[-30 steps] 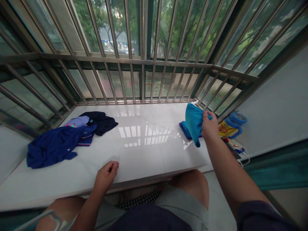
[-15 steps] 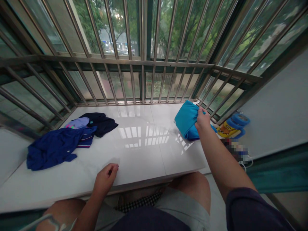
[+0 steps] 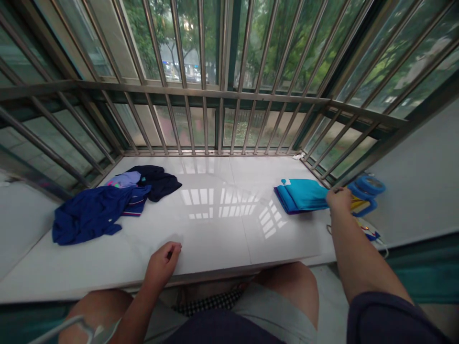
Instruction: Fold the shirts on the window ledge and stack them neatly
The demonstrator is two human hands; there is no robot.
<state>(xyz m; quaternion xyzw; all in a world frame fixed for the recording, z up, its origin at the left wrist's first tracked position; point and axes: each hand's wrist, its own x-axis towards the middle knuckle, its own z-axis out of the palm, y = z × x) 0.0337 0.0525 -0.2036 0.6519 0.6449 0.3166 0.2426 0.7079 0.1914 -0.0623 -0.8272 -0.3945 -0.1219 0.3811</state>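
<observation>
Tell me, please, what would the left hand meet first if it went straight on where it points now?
Probably the metal window bars, past the white tabletop: the left hand points forward and somewhat right. Its height above the surface is unclear.

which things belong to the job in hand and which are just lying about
Job in hand, it seems:
turquoise folded cloth, right hand at its edge
dark purplish-blue fabric beneath
probably the crumpled navy, blue and lilac clothes

Just lying about:
cylindrical blue and yellow container
small white scrap
</observation>
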